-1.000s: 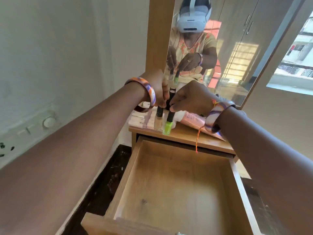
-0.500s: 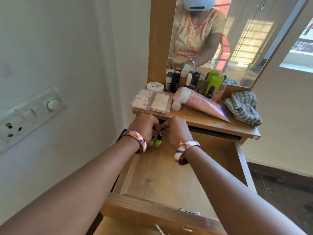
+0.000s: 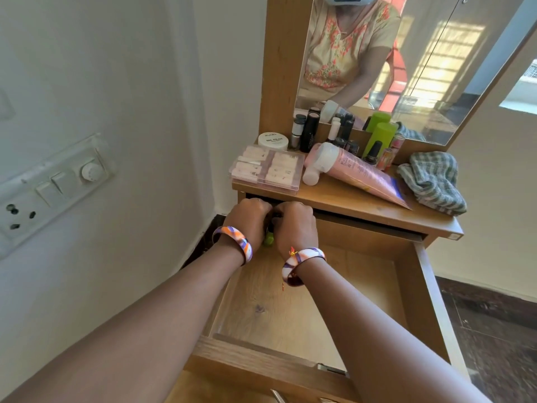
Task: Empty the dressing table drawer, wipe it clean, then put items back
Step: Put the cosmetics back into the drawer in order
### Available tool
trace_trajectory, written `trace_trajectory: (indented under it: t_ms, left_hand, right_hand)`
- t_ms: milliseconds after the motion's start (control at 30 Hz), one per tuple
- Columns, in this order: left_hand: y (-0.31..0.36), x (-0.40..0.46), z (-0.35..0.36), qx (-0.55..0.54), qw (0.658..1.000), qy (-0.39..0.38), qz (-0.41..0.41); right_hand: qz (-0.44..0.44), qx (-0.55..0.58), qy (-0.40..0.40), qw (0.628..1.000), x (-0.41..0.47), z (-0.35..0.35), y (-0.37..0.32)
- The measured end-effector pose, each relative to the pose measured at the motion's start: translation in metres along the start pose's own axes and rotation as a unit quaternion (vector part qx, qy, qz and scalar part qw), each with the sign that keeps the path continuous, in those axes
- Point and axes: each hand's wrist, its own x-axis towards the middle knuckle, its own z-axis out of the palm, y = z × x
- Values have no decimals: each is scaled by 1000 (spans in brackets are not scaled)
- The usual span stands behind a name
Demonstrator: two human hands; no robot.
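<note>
Both hands, left hand (image 3: 250,218) and right hand (image 3: 295,225), were curled together round small lime-green and dark bottles (image 3: 268,238) at the open wooden drawer's (image 3: 406,301) back-left corner. Restocking looked just begun; the clear nail box (image 3: 267,170), pink tube (image 3: 357,173) and checked cloth (image 3: 433,181) lay on the dressing table top (image 3: 348,199).

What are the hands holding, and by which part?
Both hands hold small bottles by the upper ends; only a green base shows.
</note>
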Motion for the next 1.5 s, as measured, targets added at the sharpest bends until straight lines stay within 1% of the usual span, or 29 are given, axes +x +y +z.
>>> trace_trajectory:
  t_ms: [233, 333, 400, 500, 567, 633, 733, 800, 867, 933, 1000, 1067, 1133, 1200, 1267, 1400, 1467, 1500]
  left_hand:
    - [5, 1, -4, 70, 997, 14, -10]
    - [3, 1, -6, 92, 995, 32, -12]
    - [0, 1, -7, 101, 994, 27, -23]
    - [-1, 1, -8, 112, 993, 7, -36]
    - [0, 2, -8, 113, 993, 9, -37]
    - [2, 1, -9, 109, 993, 18, -34]
    - [5, -1, -10, 100, 994, 23, -36]
    - [8, -3, -11, 102, 994, 22, -40]
    - [12, -9, -13, 99, 993, 25, -51]
    - [21, -13, -18, 94, 994, 23, -49]
    - [36, -10, -28, 92, 995, 22, -28]
    - [51, 2, -43, 74, 996, 49, -11]
    - [63, 22, -59, 36, 996, 86, -2]
    - [72, 44, -73, 3, 994, 111, 8]
    - [78, 68, -82, -8, 993, 112, 21]
    - [89, 114, -87, 6, 997, 73, 41]
    - [92, 135, -84, 19, 997, 51, 53]
    - [93, 145, -81, 24, 997, 43, 56]
  right_hand:
    - [7, 17, 22, 1000, -3, 5, -4]
    - [28, 42, 23, 998, -5, 4, -2]
    - [55, 70, 23, 996, -6, 4, 1]
    - [118, 117, 2, 986, -5, 8, 9]
    - [154, 155, -17, 976, -4, 13, 12]
    - [171, 188, -36, 966, -1, 16, 14]
    - [175, 205, -52, 962, -1, 15, 14]
    - [173, 196, -60, 963, -3, 12, 14]
    - [164, 168, -86, 968, -5, 5, 14]
    - [128, 115, -150, 974, -3, -12, 10]
    - [67, 41, -225, 971, 1, -36, 4]
    - [31, 11, -273, 961, 7, -64, -3]
    - [17, 24, -286, 958, 18, -96, -10]
    - [8, 41, -257, 966, 34, -127, -16]
    - [-2, 45, -201, 978, 55, -155, -18]
    - [-32, 22, -69, 997, 98, -188, -13]
    - [-59, -47, 9, 997, 120, -191, -7]
    - [-74, -83, 34, 993, 130, -190, -4]
